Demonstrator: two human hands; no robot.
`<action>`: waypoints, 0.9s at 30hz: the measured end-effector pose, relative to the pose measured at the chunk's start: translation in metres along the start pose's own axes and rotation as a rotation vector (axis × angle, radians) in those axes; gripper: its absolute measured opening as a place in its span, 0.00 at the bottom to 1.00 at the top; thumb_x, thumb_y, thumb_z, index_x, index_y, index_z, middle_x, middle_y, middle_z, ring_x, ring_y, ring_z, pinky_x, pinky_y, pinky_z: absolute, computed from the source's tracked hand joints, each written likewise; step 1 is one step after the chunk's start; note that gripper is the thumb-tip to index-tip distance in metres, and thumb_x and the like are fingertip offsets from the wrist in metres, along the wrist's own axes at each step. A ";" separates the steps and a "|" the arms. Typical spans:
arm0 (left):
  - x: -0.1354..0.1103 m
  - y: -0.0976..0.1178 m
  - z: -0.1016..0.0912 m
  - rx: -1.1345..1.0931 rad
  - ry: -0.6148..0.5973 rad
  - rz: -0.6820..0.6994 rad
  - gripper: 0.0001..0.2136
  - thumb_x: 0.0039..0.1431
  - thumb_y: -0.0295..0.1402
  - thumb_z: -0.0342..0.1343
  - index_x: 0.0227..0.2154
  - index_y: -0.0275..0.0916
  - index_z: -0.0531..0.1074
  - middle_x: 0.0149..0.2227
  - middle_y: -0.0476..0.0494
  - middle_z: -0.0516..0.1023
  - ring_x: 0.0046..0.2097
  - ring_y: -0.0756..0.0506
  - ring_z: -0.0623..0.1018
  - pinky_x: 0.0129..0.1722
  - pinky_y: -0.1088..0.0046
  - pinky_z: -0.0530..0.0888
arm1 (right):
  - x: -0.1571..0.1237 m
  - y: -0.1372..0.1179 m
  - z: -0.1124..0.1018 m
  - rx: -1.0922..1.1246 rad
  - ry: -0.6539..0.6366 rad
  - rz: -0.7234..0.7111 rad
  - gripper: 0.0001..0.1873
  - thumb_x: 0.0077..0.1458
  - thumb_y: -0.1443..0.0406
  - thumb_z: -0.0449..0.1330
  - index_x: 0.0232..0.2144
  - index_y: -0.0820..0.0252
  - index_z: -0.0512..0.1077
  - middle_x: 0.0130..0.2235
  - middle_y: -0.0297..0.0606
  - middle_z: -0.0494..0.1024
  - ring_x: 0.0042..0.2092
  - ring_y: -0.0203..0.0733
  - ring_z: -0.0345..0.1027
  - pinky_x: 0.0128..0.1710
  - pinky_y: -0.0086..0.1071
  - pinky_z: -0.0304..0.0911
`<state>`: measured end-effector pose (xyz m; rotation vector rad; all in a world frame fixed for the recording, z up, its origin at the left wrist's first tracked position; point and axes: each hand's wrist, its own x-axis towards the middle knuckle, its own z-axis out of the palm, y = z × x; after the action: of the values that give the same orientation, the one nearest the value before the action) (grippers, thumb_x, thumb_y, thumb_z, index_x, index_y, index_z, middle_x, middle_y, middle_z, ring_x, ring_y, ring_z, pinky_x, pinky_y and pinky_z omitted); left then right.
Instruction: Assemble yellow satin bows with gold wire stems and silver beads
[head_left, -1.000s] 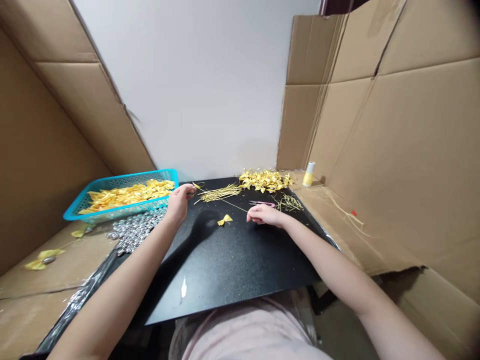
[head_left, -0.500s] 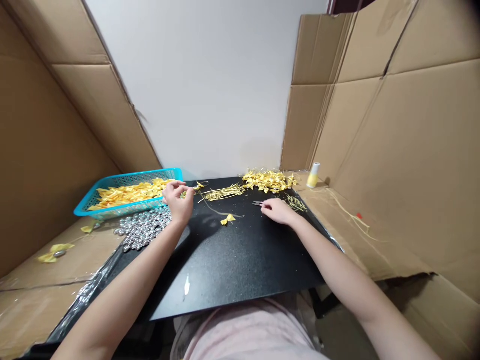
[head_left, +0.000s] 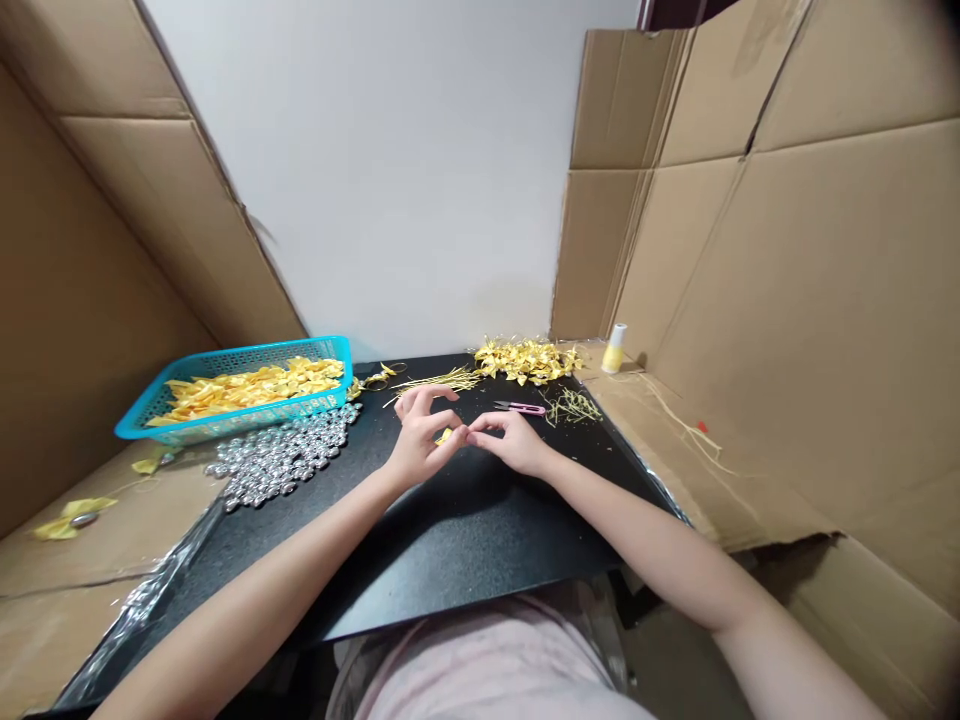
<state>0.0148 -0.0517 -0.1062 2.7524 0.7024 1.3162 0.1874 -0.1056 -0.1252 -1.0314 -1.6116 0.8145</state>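
My left hand is over the middle of the black table, thumb and a finger pinched together. My right hand meets it from the right, its thumb and forefinger also pinched. Their fingertips touch or nearly touch, and what they grip is too small to make out. Part of a yellow ribbon bow shows between my left fingers; whether it is held or lies on the table, I cannot tell. Pink-handled thread snips rest just beyond my right hand.
A blue basket of yellow bows stands left, with silver beads before it. Yellow ties, a heap of finished-looking bows and cut ends lie farther back. A thread cone stands right, near cardboard walls.
My right hand has let go of the snips and moved left. My left hand has come right and nearer, so both hands meet over the spot where the single bow lay.
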 end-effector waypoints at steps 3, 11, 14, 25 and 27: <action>0.001 -0.011 0.000 -0.108 -0.021 -0.107 0.17 0.63 0.38 0.44 0.24 0.39 0.72 0.44 0.40 0.71 0.50 0.40 0.67 0.52 0.57 0.60 | 0.003 -0.001 -0.004 0.191 -0.020 0.087 0.10 0.47 0.59 0.65 0.28 0.62 0.76 0.27 0.34 0.78 0.31 0.38 0.71 0.36 0.33 0.66; -0.007 -0.063 0.005 -0.004 -0.273 -0.256 0.10 0.54 0.41 0.55 0.31 0.40 0.73 0.38 0.43 0.77 0.45 0.38 0.72 0.50 0.55 0.61 | 0.010 -0.015 -0.057 0.780 0.376 0.004 0.09 0.45 0.63 0.68 0.27 0.58 0.72 0.20 0.24 0.66 0.23 0.28 0.60 0.31 0.26 0.66; -0.009 -0.063 0.007 -0.025 -0.427 -0.175 0.12 0.51 0.42 0.58 0.36 0.41 0.75 0.40 0.44 0.78 0.46 0.38 0.73 0.49 0.57 0.61 | 0.010 -0.017 -0.074 0.933 0.454 0.007 0.08 0.44 0.65 0.68 0.26 0.57 0.71 0.23 0.26 0.70 0.27 0.29 0.66 0.34 0.26 0.68; -0.006 -0.059 0.009 -0.057 -0.566 0.052 0.12 0.61 0.40 0.51 0.31 0.39 0.75 0.38 0.42 0.76 0.41 0.44 0.72 0.43 0.68 0.66 | 0.010 0.005 -0.037 0.664 0.237 0.208 0.10 0.46 0.62 0.65 0.24 0.59 0.66 0.24 0.29 0.73 0.27 0.31 0.68 0.33 0.28 0.67; -0.006 -0.060 0.011 -0.066 -0.570 0.064 0.13 0.63 0.40 0.49 0.31 0.39 0.74 0.36 0.43 0.76 0.40 0.45 0.72 0.42 0.68 0.67 | 0.009 0.012 -0.022 0.591 0.208 0.252 0.12 0.47 0.60 0.63 0.23 0.59 0.64 0.22 0.29 0.71 0.24 0.31 0.65 0.28 0.27 0.64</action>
<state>-0.0038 0.0017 -0.1293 2.8883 0.5143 0.4879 0.2102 -0.0920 -0.1267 -0.8566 -0.9811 1.2180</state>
